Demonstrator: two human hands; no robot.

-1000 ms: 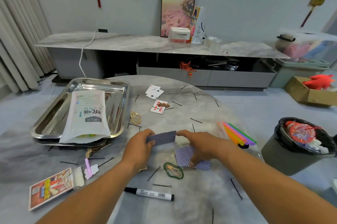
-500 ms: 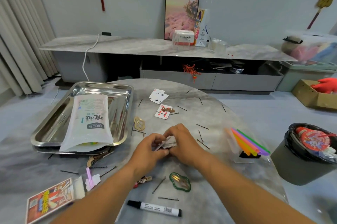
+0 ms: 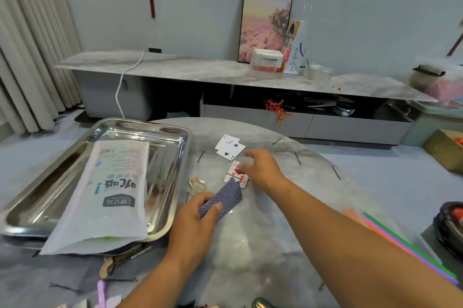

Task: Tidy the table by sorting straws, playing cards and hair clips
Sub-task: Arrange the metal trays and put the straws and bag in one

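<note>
My left hand (image 3: 198, 217) grips a stack of blue-backed playing cards (image 3: 224, 196) just above the marble table (image 3: 263, 245). My right hand (image 3: 261, 169) reaches forward with its fingers spread. Its thumb tip touches a face-up diamond card (image 3: 234, 175) that has a black hairpin and a small brown clip lying on it. Two more face-up cards (image 3: 229, 147) lie just beyond. Beside the tray lies a gold hair clip (image 3: 198, 184). Coloured straws (image 3: 406, 247) lie at the right table edge, partly behind my right forearm.
A steel tray (image 3: 140, 128) at the left holds a white pouch (image 3: 107, 194). Black hairpins (image 3: 297, 158) are scattered over the table. More clips (image 3: 107, 266) lie near the front left. A black-lined bin (image 3: 448, 227) stands at the right.
My hands have parted after squaring the cards together. The left keeps the blue-backed stack and the right has reached forward to the diamond card. The camera has tilted up.
</note>
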